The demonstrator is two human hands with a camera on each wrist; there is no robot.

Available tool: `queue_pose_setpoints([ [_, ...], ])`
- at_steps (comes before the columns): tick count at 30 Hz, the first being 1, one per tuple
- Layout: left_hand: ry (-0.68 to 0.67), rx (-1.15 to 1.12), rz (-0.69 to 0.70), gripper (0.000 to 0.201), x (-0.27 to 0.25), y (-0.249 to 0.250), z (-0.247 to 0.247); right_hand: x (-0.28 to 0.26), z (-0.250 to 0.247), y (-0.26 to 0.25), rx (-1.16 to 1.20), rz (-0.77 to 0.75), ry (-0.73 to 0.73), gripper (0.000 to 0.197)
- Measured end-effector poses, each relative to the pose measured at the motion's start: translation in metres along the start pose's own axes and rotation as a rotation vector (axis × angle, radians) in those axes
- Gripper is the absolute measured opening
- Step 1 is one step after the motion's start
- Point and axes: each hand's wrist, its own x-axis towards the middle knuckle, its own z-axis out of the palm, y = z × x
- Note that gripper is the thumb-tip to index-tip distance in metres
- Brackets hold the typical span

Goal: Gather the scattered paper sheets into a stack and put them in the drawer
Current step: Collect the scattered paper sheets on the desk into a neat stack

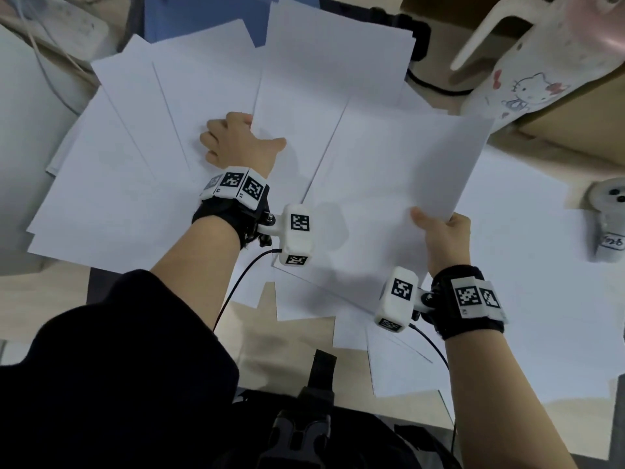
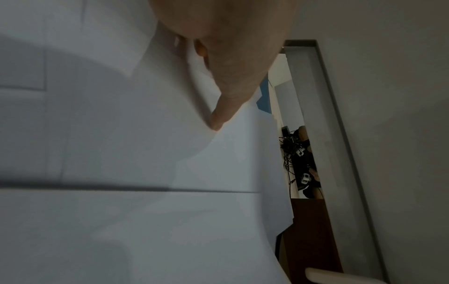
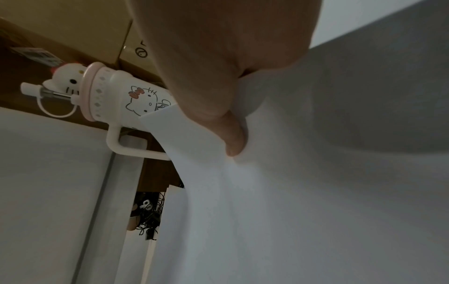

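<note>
Several white paper sheets (image 1: 142, 184) lie fanned and overlapping across the desk. My left hand (image 1: 248, 138) reaches to the middle of the spread, fingers tucked under the left edge of one sheet (image 1: 297, 106) and thumb lying on top. In the left wrist view the thumb (image 2: 226, 96) presses that sheet (image 2: 170, 138). My right hand (image 1: 439, 228) pinches the near edge of another sheet (image 1: 406, 170), thumb above, fingers hidden below; the sheet is lifted off the pile. The right wrist view shows this sheet (image 3: 267, 211) buckling under the thumb (image 3: 233, 138). No drawer is in view.
A cartoon-cat cup with a handle (image 1: 527, 72) stands at the back right before cardboard boxes. A blue folder (image 1: 203, 15) lies under the far sheets. A small white device (image 1: 608, 221) sits at the right edge. Bare wooden desk (image 1: 297, 333) shows near me.
</note>
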Motion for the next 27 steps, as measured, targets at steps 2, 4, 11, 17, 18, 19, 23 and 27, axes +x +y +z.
queue_pose_setpoints([
  [2,0.000,-0.073,0.056,0.047,0.001,0.000,0.003,0.003,0.000,0.001,0.009,0.014,-0.001,0.015],
  [4,-0.032,-0.223,0.149,0.030,-0.002,-0.001,0.006,0.004,-0.001,0.001,0.004,0.020,0.001,0.016],
  [11,-0.235,-0.539,0.171,0.046,-0.029,-0.014,0.006,0.000,-0.004,-0.003,0.028,0.020,-0.001,0.016],
  [17,-0.414,-0.376,0.224,0.034,-0.050,-0.019,-0.003,-0.009,-0.013,0.002,-0.016,0.060,0.022,0.017],
  [18,-0.400,-0.364,0.231,0.034,-0.053,-0.022,-0.004,-0.012,-0.014,0.004,-0.018,0.066,0.028,0.017],
  [19,-0.378,-0.347,0.231,0.035,-0.056,-0.026,-0.006,-0.017,-0.016,0.005,-0.019,0.068,0.035,0.017],
  [23,-0.331,-0.372,0.195,0.034,-0.065,-0.044,-0.016,-0.041,-0.027,0.004,0.004,0.001,-0.025,0.018],
  [27,-0.511,-0.447,0.118,0.031,-0.076,-0.057,-0.027,-0.058,-0.028,0.003,0.053,-0.071,-0.137,0.013],
])
